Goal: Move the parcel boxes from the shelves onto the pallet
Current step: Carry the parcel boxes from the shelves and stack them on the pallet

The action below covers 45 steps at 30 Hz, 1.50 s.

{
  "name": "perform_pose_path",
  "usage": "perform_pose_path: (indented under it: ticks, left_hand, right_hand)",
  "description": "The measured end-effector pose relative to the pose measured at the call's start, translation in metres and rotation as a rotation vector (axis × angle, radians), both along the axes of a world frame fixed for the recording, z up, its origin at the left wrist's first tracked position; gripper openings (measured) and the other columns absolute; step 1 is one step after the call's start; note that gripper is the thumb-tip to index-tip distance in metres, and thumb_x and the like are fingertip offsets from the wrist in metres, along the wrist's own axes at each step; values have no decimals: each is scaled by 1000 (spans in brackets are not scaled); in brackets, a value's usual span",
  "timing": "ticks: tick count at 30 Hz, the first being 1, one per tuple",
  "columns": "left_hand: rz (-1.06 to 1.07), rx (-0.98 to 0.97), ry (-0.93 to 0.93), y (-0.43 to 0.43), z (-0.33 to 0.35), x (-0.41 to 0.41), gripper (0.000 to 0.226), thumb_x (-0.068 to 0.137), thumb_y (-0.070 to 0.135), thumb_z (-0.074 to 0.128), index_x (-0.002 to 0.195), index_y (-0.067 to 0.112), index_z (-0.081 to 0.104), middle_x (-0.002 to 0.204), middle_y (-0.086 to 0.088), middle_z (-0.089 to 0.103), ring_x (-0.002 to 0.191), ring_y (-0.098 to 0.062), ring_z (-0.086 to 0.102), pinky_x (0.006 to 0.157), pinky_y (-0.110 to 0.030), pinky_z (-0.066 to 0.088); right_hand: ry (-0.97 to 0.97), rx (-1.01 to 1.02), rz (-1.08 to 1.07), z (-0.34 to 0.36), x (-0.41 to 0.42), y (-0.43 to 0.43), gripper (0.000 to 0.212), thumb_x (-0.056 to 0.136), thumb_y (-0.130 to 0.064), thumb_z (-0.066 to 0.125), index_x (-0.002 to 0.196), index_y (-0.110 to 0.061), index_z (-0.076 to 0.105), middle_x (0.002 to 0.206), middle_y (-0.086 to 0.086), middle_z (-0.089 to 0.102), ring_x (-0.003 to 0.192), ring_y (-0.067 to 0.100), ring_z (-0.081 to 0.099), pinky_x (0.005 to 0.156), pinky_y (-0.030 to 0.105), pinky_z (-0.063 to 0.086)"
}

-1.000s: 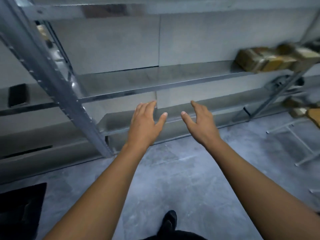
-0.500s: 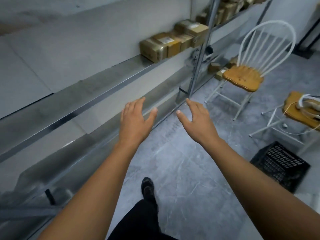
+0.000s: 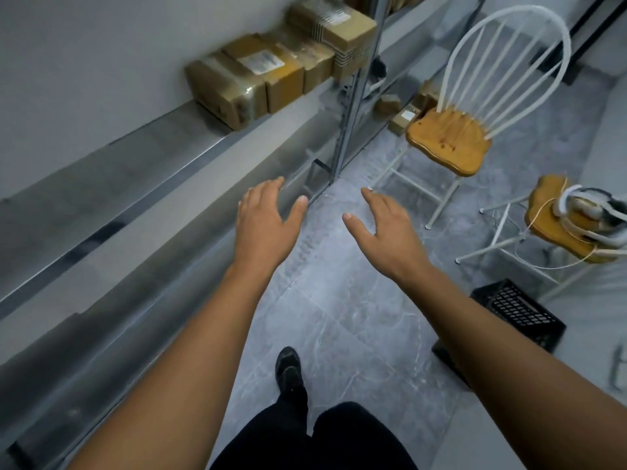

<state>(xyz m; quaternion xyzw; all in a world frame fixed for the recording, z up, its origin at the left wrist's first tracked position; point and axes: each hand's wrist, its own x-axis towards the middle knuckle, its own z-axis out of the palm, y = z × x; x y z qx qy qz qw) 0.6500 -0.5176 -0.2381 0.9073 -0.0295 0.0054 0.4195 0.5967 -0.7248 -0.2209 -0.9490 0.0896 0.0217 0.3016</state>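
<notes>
Four or so brown taped cardboard parcel boxes (image 3: 271, 72) are still sitting in a row on the grey metal shelf (image 3: 142, 154), upper centre-left of frame, w/ a few smaller ones (image 3: 403, 117) lying low near the white spindle-back chair w/ wooden seat (image 3: 448, 137), upper right. Both hands are hanging empty mid-frame: left hand (image 3: 264, 225) w/ fingers spread, right hand (image 3: 383, 228) likewise spread, neither touching anything, both well apart from the boxes. No pallet is showing in view, so nothing is visibly delivered; approx. the whole visible batch is remaining, and the approach/reach is looking like the step in hand.
</notes>
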Motion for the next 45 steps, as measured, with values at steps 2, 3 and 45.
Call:
perform_pose_path:
  ticks: [2,3,45]
  left_hand:
    - [2,19,-19,-7,4,25,62,103,49,56,153,13,48,155,-10,47,148,-26,38,123,-51,30]
    - [7,26,-27,-11,5,37,62,103,49,56,153,13,48,154,-10,47,147,-25,38,123,-51,31]
    - [774,-254,6,-15,-76,262,61,95,40,74,145,20,45,134,6,63,111,-9,64,91,-20,50]
  right_hand:
    - [-23,23,3,4,30,-4,71,105,-61,47,164,-24,32,165,1,37,154,23,28,122,41,27]
    - [-32,37,9,5,44,-5,72,105,-61,47,164,-24,32,165,1,37,154,23,28,122,40,27]
    - [146,315,693,-24,407,54,69,101,-63,51,158,-28,37,151,1,37,133,17,47,106,34,38]
